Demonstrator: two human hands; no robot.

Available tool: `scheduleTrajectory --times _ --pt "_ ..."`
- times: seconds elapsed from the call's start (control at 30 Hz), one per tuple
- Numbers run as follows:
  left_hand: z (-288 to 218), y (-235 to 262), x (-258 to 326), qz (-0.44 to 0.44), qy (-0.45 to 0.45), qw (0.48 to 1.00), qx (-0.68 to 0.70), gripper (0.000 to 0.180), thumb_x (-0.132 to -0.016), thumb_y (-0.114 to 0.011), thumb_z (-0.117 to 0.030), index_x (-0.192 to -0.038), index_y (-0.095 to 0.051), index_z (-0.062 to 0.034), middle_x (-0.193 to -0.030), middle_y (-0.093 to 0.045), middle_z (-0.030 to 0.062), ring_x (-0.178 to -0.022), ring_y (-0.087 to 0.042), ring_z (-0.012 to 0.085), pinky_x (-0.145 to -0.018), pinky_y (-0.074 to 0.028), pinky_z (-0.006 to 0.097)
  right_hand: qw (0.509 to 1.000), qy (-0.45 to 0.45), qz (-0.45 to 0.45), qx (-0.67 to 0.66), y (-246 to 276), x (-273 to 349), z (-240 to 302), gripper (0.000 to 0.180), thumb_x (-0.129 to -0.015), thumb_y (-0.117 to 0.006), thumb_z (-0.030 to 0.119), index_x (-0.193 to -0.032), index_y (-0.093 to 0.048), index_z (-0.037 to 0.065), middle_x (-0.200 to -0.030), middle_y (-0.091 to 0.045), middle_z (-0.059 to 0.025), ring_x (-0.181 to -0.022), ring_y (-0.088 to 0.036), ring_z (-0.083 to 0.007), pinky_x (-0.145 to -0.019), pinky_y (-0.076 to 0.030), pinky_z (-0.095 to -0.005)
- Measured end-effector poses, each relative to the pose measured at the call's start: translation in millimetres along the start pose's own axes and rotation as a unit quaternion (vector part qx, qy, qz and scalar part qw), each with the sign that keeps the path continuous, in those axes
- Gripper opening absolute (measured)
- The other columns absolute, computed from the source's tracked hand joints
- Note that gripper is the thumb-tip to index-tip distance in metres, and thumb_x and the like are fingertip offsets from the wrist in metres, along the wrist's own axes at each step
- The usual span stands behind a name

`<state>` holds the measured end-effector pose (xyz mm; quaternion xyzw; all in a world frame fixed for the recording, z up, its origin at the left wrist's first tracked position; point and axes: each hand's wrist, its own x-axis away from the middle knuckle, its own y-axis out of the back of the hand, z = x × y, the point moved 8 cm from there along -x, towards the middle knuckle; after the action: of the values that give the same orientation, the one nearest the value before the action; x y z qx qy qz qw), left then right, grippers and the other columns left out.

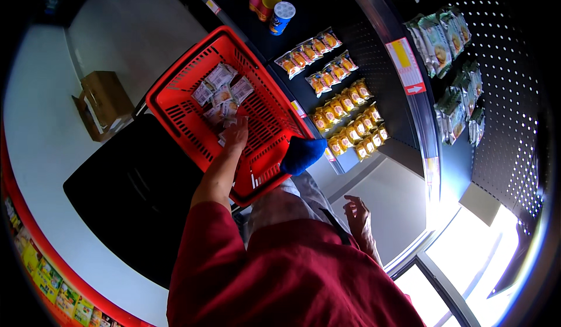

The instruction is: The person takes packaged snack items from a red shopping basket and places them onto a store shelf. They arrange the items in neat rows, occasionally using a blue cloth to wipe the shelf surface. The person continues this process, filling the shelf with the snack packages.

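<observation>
A red plastic shopping basket stands in front of me, tilted in view. Small white and pink packets lie heaped toward its far left part. My left hand reaches down into the basket at the near end of the heap. Its fingers are closed around a small packet, partly hidden by the hand. Off to the right, beside my body, my right hand hangs with fingers loosely bent and apart, holding nothing. A rounded dark blue thing covers the basket's near right corner; its kind is unclear.
Right of the basket, a dark shelf holds rows of yellow-wrapped snack cakes, orange-topped packs and lidded canisters. Green-white packets stand on another shelf at right. An open cardboard box and black panel are at left.
</observation>
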<state>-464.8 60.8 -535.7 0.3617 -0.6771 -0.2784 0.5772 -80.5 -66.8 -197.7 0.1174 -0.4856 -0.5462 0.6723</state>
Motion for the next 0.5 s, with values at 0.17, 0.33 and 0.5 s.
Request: scheduleTrajectory --times 0.17,0.33,0.5 --pt "-3.6 -5.9 -12.1 -0.040 -0.023 0.996 -0.069 0.046 -0.096 -0.058 -0.015 -0.140 -0.053 -0.0050 -0.142 -0.050 0.0209 -0.097 -0.069 0.0340 -0.076 -0.055 0.055 0.999 -0.024 0.022 -0.013 -8.6 -2.6 -2.8 0.024 -0.097 -0.058 0.009 -0.120 -0.065 0.003 -0.091 -0.071 -0.0154 -0.079 -0.072 -0.0246 -0.068 -0.059 -0.0360" --pt "18.3 -21.1 -20.5 -0.086 0.052 0.985 0.137 0.024 -0.089 -0.063 -0.016 -0.110 -0.072 -0.0069 -0.106 -0.065 0.0147 -0.088 -0.067 0.0324 -0.071 -0.051 0.053 0.998 -0.043 0.039 -0.014 -9.5 -9.1 -2.0 0.024 -0.098 -0.059 0.011 -0.120 -0.065 0.004 -0.093 -0.072 -0.0158 -0.082 -0.073 -0.0261 -0.071 -0.059 -0.0371" --pt "-0.9 -17.0 3.7 -0.108 -0.034 0.972 -0.205 0.014 -0.087 -0.069 -0.025 -0.092 -0.074 -0.0135 -0.087 -0.064 0.0066 -0.079 -0.064 0.0291 -0.070 -0.051 0.048 0.998 -0.043 0.041 -0.024 -11.6 -14.8 1.9 0.024 -0.098 -0.059 0.011 -0.120 -0.065 0.004 -0.092 -0.072 -0.0151 -0.083 -0.073 -0.0257 -0.071 -0.059 -0.0373"
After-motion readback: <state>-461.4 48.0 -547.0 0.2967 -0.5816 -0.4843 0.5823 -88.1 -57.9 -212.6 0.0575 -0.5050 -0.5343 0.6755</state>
